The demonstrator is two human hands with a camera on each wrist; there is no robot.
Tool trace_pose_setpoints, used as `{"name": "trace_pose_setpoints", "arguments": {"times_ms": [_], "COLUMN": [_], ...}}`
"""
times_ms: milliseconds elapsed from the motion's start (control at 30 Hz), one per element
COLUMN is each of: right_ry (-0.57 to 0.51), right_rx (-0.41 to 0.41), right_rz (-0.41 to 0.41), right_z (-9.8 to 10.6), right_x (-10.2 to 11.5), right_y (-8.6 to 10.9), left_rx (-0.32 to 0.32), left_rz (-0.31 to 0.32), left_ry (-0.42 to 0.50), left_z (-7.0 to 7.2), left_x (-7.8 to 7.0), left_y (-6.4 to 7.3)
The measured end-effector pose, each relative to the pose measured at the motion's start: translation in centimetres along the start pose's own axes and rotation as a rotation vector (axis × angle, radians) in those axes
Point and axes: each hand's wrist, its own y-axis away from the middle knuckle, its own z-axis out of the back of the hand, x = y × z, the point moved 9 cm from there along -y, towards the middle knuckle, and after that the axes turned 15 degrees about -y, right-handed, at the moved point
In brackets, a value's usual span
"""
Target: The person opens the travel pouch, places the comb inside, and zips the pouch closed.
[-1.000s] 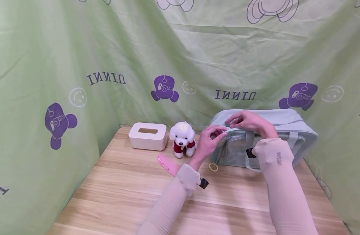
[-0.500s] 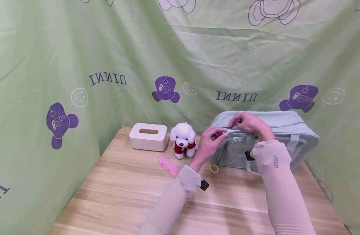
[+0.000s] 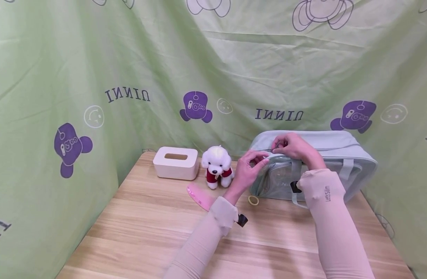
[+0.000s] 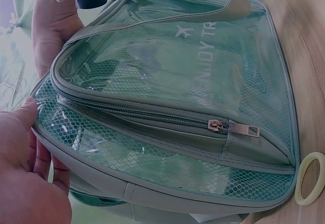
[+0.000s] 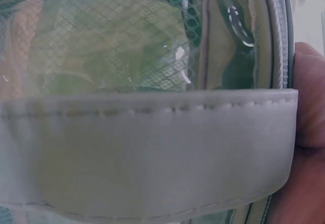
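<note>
A pale green travel bag (image 3: 335, 140) with a clear mesh front stands at the back right of the table. My left hand (image 3: 246, 170) pinches the piped edge at its upper left corner; in the left wrist view the thumb (image 4: 25, 113) lies on that edge with the fingers behind. My right hand (image 3: 297, 149) has its fingers curled down on the bag's top, at the zip line close to the left hand. What its fingertips pinch there is hidden. The front pocket's zipper pull (image 4: 245, 129) hangs free. A grey strap (image 5: 152, 153) fills the right wrist view.
Left of the bag sit a white plush dog (image 3: 216, 158) in a red vest and a white tissue box (image 3: 175, 169). A pink comb-like piece (image 3: 198, 197) lies partly behind the left forearm. One pale yellow ring (image 3: 253, 200) lies before the bag. Green curtain (image 3: 157, 58) surrounds the table.
My right hand has shifted slightly right along the bag's top, its fingers drawn in and more curled. My left hand keeps its grip at the corner.
</note>
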Motion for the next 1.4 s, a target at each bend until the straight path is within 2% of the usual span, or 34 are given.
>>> {"name": "trace_pose_setpoints", "arguments": {"times_ms": [367, 733, 1167, 1400], "right_ry": [0.028, 0.044, 0.01, -0.013], "right_rx": [-0.139, -0.272, -0.434, -0.495], "right_rz": [0.03, -0.008, 0.058, 0.037], "right_z": [0.9, 2.0, 3.3, 4.6], "right_x": [-0.3, -0.6, -0.1, -0.5], "right_y": [0.2, 0.7, 1.7, 2.5], "left_rx": [-0.018, -0.01, -0.021, -0.033], "left_rz": [0.001, -0.001, -0.005, -0.016], "left_ry": [-0.003, -0.014, -0.014, -0.025], "left_z": [0.0, -0.2, -0.2, -0.1], "left_x": [0.2, 0.3, 0.1, 0.0], "left_y": [-0.1, -0.1, 0.0, 0.0]}}
